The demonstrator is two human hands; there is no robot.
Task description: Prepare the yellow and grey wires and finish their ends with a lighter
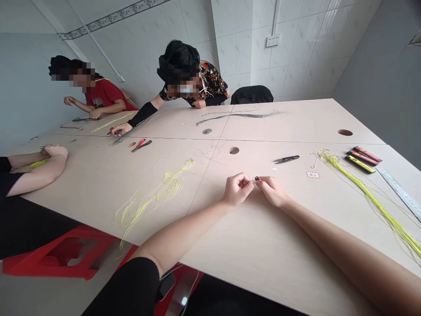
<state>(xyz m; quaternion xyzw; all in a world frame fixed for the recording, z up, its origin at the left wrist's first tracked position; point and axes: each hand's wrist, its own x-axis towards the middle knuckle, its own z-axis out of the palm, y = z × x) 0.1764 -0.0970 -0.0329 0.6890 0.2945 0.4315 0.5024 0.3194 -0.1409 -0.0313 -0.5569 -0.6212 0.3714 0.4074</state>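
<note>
My left hand and my right hand meet over the pale wooden table, both pinched. Between the fingertips sits a tiny dark bead or clasp on a thin pale thread, gripped by my right fingers. My left fingers pinch the thread just beside it. Black thread snips lie a little beyond my hands. A long bundle of yellow cords stretches along the table to my right. Another loose tangle of yellow cords lies to my left.
A metal ruler and red and yellow lighters lie at the far right. Round holes pierce the table. Three other people sit around the table working on cords; red-handled pliers and grey cords lie near them. A red stool stands below left.
</note>
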